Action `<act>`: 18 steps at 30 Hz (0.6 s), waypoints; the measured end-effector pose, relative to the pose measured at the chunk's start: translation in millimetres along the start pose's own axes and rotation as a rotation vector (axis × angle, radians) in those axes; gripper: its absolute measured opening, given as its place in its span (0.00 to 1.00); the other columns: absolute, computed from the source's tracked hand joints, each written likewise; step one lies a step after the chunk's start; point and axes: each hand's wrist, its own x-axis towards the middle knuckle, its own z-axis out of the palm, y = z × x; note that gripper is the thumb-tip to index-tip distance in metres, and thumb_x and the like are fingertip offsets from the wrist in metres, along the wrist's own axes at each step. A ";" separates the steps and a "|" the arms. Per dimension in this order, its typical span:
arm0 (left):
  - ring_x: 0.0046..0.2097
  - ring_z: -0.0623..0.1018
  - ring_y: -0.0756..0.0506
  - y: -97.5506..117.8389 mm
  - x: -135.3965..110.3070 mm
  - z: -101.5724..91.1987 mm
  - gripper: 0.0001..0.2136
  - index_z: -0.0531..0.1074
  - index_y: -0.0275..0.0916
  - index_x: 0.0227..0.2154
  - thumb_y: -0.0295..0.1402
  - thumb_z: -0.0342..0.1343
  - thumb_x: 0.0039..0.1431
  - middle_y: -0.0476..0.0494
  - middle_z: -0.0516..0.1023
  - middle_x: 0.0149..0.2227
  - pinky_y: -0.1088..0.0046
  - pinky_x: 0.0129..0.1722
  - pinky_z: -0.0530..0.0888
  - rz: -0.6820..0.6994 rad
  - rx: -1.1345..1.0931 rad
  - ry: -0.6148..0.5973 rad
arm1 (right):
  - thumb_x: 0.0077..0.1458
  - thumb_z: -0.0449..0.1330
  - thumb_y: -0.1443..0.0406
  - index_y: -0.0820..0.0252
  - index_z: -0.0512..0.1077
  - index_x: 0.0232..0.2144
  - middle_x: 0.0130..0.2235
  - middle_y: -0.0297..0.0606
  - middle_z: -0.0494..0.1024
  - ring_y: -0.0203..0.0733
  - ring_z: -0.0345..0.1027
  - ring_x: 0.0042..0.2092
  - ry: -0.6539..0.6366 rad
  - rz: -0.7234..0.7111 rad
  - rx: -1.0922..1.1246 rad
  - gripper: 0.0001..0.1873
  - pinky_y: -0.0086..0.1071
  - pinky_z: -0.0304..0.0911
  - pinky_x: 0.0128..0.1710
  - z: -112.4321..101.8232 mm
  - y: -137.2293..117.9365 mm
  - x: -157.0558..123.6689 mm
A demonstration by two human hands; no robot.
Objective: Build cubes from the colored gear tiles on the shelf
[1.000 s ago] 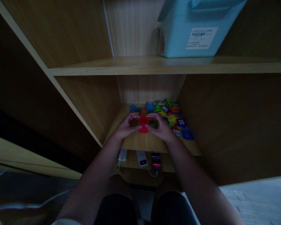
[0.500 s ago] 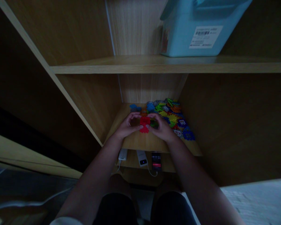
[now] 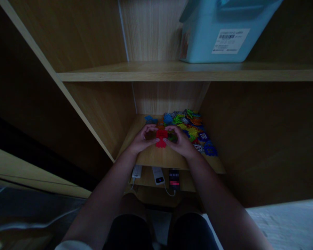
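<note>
Hands [image 3: 143,139] unmoved, half-curled on red piece [image 3: 161,134]

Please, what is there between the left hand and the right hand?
In the head view, a red notched plastic piece is between the left hand and the right hand, held by both.

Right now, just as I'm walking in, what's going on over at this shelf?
A person is holding some red toothed plastic between the left hand and right hand, thumbs on the near side. It's too dim to tell if it's one piece or several. A loose spread of colourful plastic pieces lies on the same shelf, mostly toward the right. A light blue bin sits one shelf up.
</note>
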 end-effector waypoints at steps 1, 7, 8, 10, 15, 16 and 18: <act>0.61 0.80 0.38 0.3 -0.1 0.1 0.34 0.71 0.44 0.61 0.46 0.77 0.56 0.37 0.82 0.56 0.50 0.69 0.68 0.000 0.002 -0.002 | 0.64 0.70 0.56 0.47 0.71 0.58 0.57 0.41 0.80 0.52 0.75 0.59 0.000 0.001 0.001 0.22 0.53 0.72 0.62 0.0 0.0 0.1; 0.61 0.79 0.38 2.8 0.4 -0.4 0.32 0.71 0.44 0.60 0.51 0.73 0.59 0.36 0.80 0.58 0.53 0.65 0.72 -0.010 -0.019 0.019 | 0.60 0.73 0.52 0.47 0.69 0.61 0.60 0.44 0.78 0.55 0.74 0.61 -0.032 0.020 -0.028 0.31 0.55 0.70 0.63 -1.9 0.3 -0.6; 0.62 0.79 0.38 3.4 0.5 -1.3 0.30 0.71 0.44 0.60 0.53 0.70 0.62 0.36 0.80 0.58 0.53 0.65 0.73 -0.020 -0.019 0.042 | 0.58 0.75 0.52 0.47 0.68 0.63 0.61 0.45 0.77 0.56 0.73 0.62 -0.047 0.031 -0.054 0.35 0.56 0.69 0.64 -1.8 1.5 -1.1; 0.61 0.79 0.38 3.9 0.5 -3.8 0.26 0.72 0.44 0.57 0.56 0.63 0.67 0.37 0.81 0.56 0.54 0.65 0.73 -0.037 -0.003 0.118 | 0.53 0.78 0.50 0.48 0.67 0.65 0.62 0.47 0.77 0.60 0.71 0.64 -0.090 0.061 -0.129 0.42 0.60 0.67 0.65 -0.9 5.0 -2.3; 0.54 0.80 0.41 3.0 -0.6 -8.9 0.24 0.73 0.43 0.51 0.59 0.53 0.71 0.41 0.81 0.49 0.61 0.59 0.75 -0.058 0.138 0.364 | 0.47 0.80 0.49 0.52 0.65 0.69 0.65 0.53 0.76 0.67 0.66 0.68 -0.235 0.152 -0.295 0.52 0.63 0.61 0.66 3.3 12.7 -5.1; 0.53 0.80 0.42 4.0 -0.7 -8.9 0.24 0.73 0.43 0.49 0.59 0.52 0.71 0.42 0.81 0.47 0.63 0.57 0.75 -0.066 0.173 0.394 | 0.48 0.80 0.49 0.53 0.64 0.69 0.66 0.53 0.75 0.68 0.65 0.69 -0.261 0.166 -0.318 0.52 0.62 0.61 0.66 3.7 12.7 -5.2; 0.49 0.79 0.43 8.9 -0.8 -7.6 0.23 0.73 0.42 0.46 0.59 0.51 0.72 0.44 0.79 0.44 0.66 0.55 0.74 -0.066 0.230 0.430 | 0.51 0.78 0.50 0.55 0.64 0.69 0.65 0.54 0.75 0.68 0.64 0.69 -0.306 0.183 -0.354 0.49 0.60 0.60 0.66 3.9 11.1 -5.0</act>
